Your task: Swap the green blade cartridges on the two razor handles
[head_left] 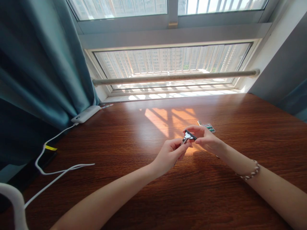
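Above the middle of the brown wooden table (134,137), a razor (187,136) with a dark head and a silver neck is held up at a tilt. My left hand (171,154) is closed on its handle, which is mostly hidden by the fingers. My right hand (206,138) is closed around the two ends of the razor's head, thumb below and fingers above. Just behind the right hand lies a small clear plastic pack (209,127) with green and dark parts, partly covered by that hand.
A white power bank or power strip (86,114) sits at the left by the blue curtain (55,64), with a white cable (64,170) running forward over the table. A window with a horizontal rail (172,77) is at the back. A white curved tube (14,198) stands front left.
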Available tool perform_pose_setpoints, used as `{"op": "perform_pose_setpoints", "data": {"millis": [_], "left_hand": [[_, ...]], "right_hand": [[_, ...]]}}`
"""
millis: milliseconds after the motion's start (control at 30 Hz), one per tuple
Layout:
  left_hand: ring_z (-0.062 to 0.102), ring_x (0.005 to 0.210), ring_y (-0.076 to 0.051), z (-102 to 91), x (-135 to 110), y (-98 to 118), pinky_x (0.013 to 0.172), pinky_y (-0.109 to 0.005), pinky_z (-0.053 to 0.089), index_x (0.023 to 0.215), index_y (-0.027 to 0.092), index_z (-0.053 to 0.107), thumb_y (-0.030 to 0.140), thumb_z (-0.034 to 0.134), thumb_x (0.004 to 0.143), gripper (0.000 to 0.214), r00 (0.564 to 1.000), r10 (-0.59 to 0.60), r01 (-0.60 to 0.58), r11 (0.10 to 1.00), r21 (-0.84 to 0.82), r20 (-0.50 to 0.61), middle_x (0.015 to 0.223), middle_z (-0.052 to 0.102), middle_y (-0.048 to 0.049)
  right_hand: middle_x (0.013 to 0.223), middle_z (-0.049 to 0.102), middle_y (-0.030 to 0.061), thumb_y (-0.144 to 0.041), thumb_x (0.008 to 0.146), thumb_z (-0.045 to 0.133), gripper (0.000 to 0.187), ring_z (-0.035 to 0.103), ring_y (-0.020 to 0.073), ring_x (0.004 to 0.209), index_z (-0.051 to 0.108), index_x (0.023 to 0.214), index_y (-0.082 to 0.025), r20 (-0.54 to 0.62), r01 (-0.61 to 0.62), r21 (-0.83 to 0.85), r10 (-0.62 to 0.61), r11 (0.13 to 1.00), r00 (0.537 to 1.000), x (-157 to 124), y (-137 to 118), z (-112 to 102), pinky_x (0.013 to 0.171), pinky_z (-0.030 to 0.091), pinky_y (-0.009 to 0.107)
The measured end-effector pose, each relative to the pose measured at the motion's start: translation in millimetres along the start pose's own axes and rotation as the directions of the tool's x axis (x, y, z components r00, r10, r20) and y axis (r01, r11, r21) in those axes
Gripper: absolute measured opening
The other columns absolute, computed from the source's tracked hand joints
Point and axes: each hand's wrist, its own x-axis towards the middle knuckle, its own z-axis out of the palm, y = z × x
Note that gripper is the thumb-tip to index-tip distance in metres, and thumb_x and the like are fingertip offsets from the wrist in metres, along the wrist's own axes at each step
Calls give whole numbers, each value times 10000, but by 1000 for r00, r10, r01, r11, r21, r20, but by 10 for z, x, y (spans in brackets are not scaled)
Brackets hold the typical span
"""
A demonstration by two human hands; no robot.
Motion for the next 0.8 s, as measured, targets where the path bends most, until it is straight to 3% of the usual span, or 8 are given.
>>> {"op": "perform_pose_setpoints", "data": {"millis": [267,633,800], "left_hand": [[292,406,-51,15,-10,-1,423,-214,218,759,126,560,398,489,812,287,999,-45,45,995,-85,3,447,337,78],[284,411,-37,17,-9,-30,412,-205,193,719,124,560,392,518,790,281,995,-100,99,984,-148,1,473,337,74],[261,404,-30,27,5,-35,402,-198,176,779,134,551,397,557,761,263,993,-120,117,971,-211,-1,479,336,83]], "right_hand": [[820,677,30,-182,616,740,390,590,130,716,647,995,-184,12,-26,-40,27,999,1000,-9,-23,-72,647,443,247],[878,667,33,-168,593,753,395,588,152,810,657,975,-203,6,-14,-234,16,972,1000,11,-81,-161,694,432,260],[881,661,35,-196,606,747,393,586,146,773,646,986,-202,-16,-42,-193,39,980,999,3,-54,-182,681,437,265]]}}
